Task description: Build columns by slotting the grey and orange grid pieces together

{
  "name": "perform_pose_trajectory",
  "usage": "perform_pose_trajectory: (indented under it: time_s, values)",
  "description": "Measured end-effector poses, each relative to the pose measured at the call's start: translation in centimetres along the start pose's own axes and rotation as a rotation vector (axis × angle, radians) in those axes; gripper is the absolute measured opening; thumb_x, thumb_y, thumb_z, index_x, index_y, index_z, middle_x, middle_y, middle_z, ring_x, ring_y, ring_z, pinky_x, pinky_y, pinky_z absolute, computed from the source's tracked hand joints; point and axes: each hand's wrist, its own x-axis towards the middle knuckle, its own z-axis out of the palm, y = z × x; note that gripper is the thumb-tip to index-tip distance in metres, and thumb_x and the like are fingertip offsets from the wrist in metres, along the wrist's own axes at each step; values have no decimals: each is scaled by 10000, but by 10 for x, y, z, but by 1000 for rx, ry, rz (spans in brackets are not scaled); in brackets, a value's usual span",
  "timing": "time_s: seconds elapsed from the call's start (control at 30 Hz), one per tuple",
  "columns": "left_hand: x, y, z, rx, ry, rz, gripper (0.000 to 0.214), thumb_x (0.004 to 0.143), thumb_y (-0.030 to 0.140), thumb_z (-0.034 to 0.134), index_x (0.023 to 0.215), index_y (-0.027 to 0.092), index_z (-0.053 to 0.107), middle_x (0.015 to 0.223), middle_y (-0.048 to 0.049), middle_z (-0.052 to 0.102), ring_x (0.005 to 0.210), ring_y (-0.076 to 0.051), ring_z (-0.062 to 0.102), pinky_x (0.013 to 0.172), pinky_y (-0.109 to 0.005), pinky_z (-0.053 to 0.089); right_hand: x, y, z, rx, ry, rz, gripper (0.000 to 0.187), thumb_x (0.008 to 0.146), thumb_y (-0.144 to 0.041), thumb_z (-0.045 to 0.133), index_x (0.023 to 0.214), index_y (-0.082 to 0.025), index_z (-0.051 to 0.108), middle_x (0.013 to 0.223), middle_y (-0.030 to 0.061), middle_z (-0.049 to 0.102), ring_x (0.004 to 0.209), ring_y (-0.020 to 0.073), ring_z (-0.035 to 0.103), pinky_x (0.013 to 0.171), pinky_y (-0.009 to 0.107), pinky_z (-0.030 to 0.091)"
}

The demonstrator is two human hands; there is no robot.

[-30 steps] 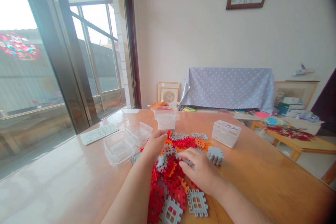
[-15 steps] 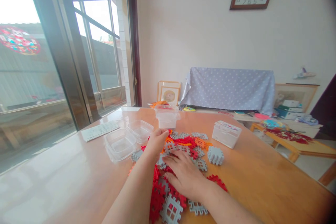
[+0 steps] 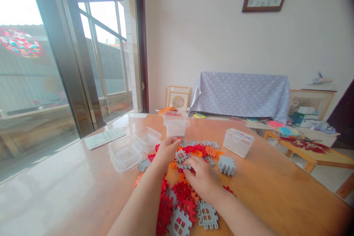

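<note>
Loose toothed plastic building tiles lie in a heap under and around both hands. Among them are red tiles (image 3: 167, 206), orange tiles (image 3: 210, 151) and grey tiles (image 3: 207, 214), some with a window grid. My right hand (image 3: 203, 177) pinches a grey tile (image 3: 183, 166), seen nearly edge-on, between thumb and fingers. Over the far side of the heap, my left hand (image 3: 168, 150) is closed, fingertips together; what they hold, if anything, is hidden. Between the hands a grey windowed tile (image 3: 181, 156) stands tilted. To the right of the heap sits a neat stack of grey tiles (image 3: 226, 165).
Two open clear plastic containers (image 3: 126, 151) stand left of the heap, beside a paper sheet (image 3: 105, 138). Clear lidded boxes (image 3: 176, 123) stand behind it, and another lidded box (image 3: 238, 142) is at the right. A glass window (image 3: 110, 55) borders the table's left side.
My right hand has lifted slightly and turned from lying spread over the tiles to pinching a grey one. Tiles beneath it have shifted, showing more orange. My left hand has barely moved.
</note>
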Motion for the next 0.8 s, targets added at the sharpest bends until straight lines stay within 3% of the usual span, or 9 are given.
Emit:
perform_pose_trajectory:
  time_s: [0.17, 0.33, 0.53, 0.63, 0.8]
  values:
    - [-4, 4, 8, -16, -66, -1, 318, 771, 477, 684, 867, 174, 658, 773, -9, 647, 715, -158, 561, 670, -269, 396, 4, 12, -9, 264, 90, 220, 186, 958, -349, 567, 1064, -249, 682, 921, 10, 744, 833, 206, 667, 786, 325, 506]
    - [-14, 15, 14, -100, -259, -4, 339, 810, 501, 675, 893, 172, 665, 770, -2, 632, 693, -137, 532, 675, -262, 392, 7, 19, -16, 482, 149, 279, 316, 936, -485, 594, 1087, -215, 659, 962, 36, 750, 872, 222, 676, 822, 351, 533]
    - [-17, 12, 16, -130, -387, 59, 255, 804, 403, 713, 872, 163, 663, 770, -4, 630, 681, -123, 526, 657, -251, 367, 8, 23, -13, 560, 171, 313, 319, 903, -466, 651, 1079, -201, 637, 963, 38, 748, 892, 221, 683, 826, 356, 548]
    - [-16, 9, 18, -149, -374, 65, 252, 781, 387, 741, 862, 166, 652, 759, 1, 627, 675, -122, 528, 647, -248, 366, 8, 27, -11, 510, 174, 295, 365, 903, -459, 645, 1165, -206, 614, 1039, 53, 746, 958, 229, 690, 875, 381, 557]
    - [-13, 11, 18, -234, -250, 11, 265, 776, 403, 751, 823, 171, 632, 714, 29, 591, 618, -92, 477, 612, -234, 342, 7, 31, -19, 280, 298, 227, 474, 897, -368, 637, 1343, -231, 552, 1348, 112, 633, 1209, 266, 619, 1039, 449, 509]
